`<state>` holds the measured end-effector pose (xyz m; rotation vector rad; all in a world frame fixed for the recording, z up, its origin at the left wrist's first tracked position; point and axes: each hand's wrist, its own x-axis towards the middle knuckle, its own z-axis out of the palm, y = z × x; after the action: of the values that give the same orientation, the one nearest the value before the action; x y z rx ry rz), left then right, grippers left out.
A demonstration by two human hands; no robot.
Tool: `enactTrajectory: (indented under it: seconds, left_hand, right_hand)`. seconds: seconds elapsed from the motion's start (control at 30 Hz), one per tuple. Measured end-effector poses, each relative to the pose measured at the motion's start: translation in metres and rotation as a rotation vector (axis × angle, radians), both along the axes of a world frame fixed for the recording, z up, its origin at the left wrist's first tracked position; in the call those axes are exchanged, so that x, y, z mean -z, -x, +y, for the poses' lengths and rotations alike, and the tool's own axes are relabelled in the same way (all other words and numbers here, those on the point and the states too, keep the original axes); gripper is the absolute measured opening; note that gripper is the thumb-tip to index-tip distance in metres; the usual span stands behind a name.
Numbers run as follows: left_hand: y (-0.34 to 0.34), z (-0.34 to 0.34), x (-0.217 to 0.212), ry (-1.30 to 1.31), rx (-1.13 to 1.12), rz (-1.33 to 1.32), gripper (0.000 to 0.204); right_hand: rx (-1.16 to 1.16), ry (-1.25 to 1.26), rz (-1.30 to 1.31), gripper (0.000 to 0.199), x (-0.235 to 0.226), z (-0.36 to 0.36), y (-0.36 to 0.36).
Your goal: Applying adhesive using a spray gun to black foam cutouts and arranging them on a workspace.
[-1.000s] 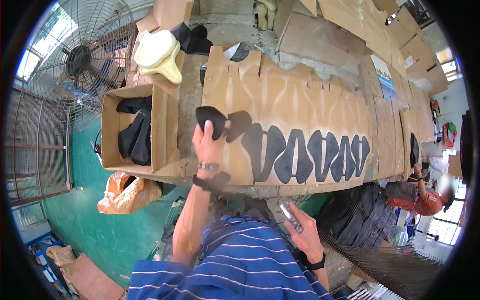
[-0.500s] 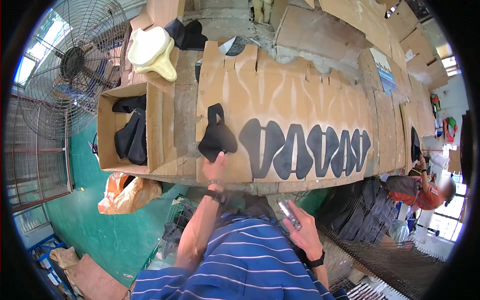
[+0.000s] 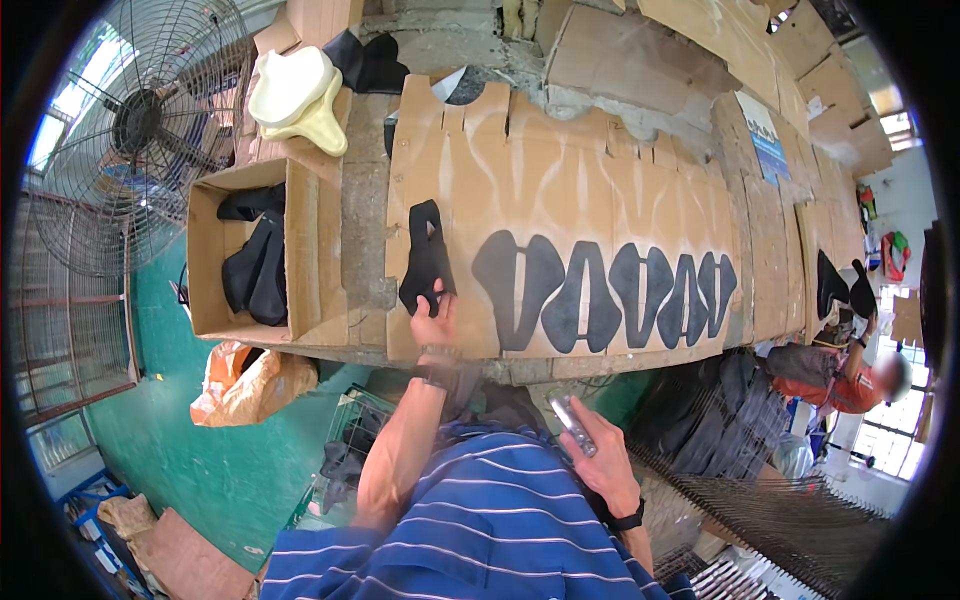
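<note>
My left hand (image 3: pixel 433 322) is closed on the wide near end of a black saddle-shaped piece (image 3: pixel 427 258) with a slot near its narrow far end. The piece is folded or tilted edgewise over the cardboard sheet (image 3: pixel 480 170). To its right, several flat black saddle-shaped pieces (image 3: pixel 582 300) lie in a row on the same cardboard, slotted down the middle, alternate ones turned end for end. My right hand (image 3: pixel 608 465), low in front of my body, is wrapped round a small silver metal tool (image 3: pixel 572 425); its kind I cannot make out.
A cardboard box (image 3: pixel 305 250) with black pieces stands left of the sheet, cream saddle-shaped foam pads (image 3: pixel 295 95) behind it. A large fan (image 3: pixel 137 120) is at far left, an orange-white sack (image 3: pixel 250 385) below the box. At right a co-worker (image 3: pixel 850 380) handles black pieces.
The black piece in my left hand has turned from lying broad to a narrower, edgewise view. My right hand keeps its hold. The co-worker's hand has raised a black piece.
</note>
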<state>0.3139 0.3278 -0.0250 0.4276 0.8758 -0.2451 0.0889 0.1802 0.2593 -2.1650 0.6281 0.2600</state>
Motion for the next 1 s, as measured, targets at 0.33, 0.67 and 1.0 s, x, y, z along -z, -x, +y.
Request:
enactTrajectory:
  seconds: [0.33, 0.67, 1.0]
  left_hand:
    - [0.023, 0.034, 0.009, -0.423, 0.347, 0.021, 0.037]
    - [0.045, 0.058, 0.015, -0.243, 0.398, -0.073, 0.042]
    - [0.05, 0.038, 0.015, -0.277, 0.423, -0.081, 0.026]
  right_hand:
    - [-0.008, 0.014, 0.02, 0.059, 0.008, 0.0, 0.007]
    - [0.016, -0.061, 0.055, 0.059, 0.008, 0.001, 0.008]
    - [-0.046, -0.013, 0.035, 0.061, 0.012, 0.005, 0.009]
